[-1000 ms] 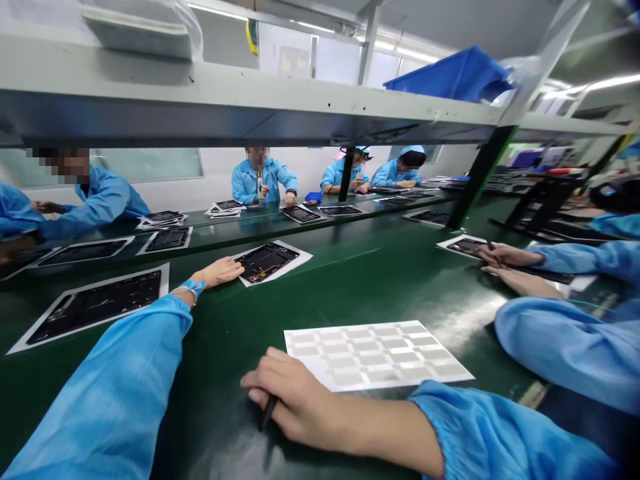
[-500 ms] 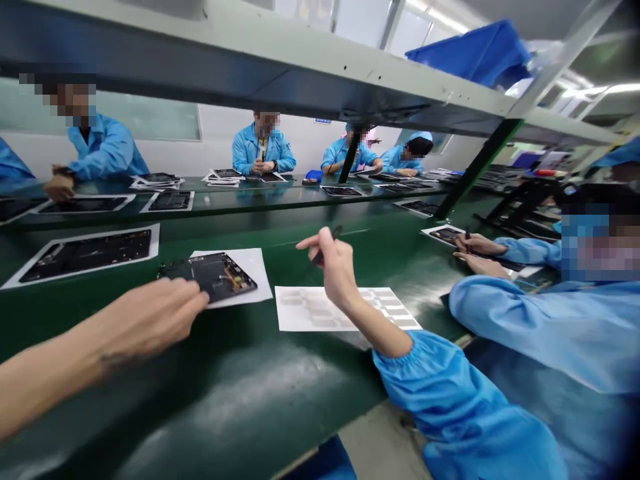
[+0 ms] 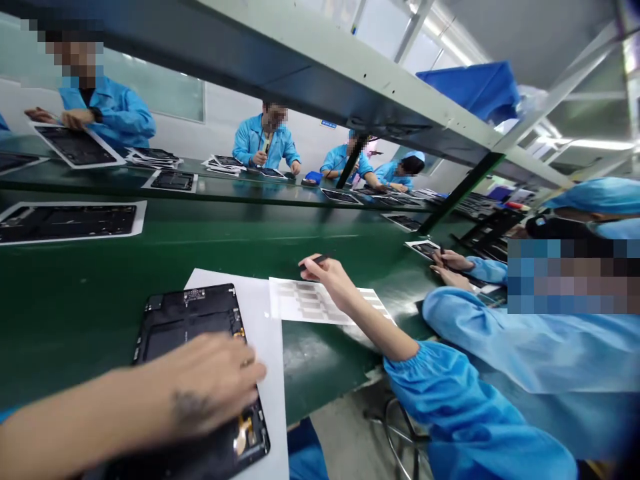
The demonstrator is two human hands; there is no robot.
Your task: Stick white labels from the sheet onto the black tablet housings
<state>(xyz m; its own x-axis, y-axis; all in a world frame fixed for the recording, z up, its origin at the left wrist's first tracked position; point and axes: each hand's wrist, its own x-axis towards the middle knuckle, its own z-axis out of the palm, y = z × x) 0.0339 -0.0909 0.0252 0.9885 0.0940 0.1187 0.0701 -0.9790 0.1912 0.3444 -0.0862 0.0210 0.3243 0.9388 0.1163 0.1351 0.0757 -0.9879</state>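
My left hand [image 3: 215, 383] is over a black tablet housing [image 3: 190, 313], its curled fingers at the housing's right edge. Motion blur hides whether they grip it. Circuit parts and orange flex pieces show inside the housing, which lies on a white paper sheet [image 3: 267, 400]. Pinched in my right hand [image 3: 333, 280] is a slim black tool [image 3: 314, 262]; its exact kind does not show. That hand is above a white sheet of grey rectangular stickers [image 3: 305, 300], partly covering it.
Another tablet housing on paper [image 3: 70, 222] lies at the left. A co-worker [image 3: 500, 340] sits close on my right, hands on a similar part. More people work across the green bench [image 3: 210, 247]. Overhead runs a white shelf [image 3: 320, 53] carrying a blue bin [image 3: 470, 90].
The tablet housing and its paper have come nearer to me and turned. My left hand has shifted over the housing. My right hand has lowered toward the sticker sheet, still holding the tool.
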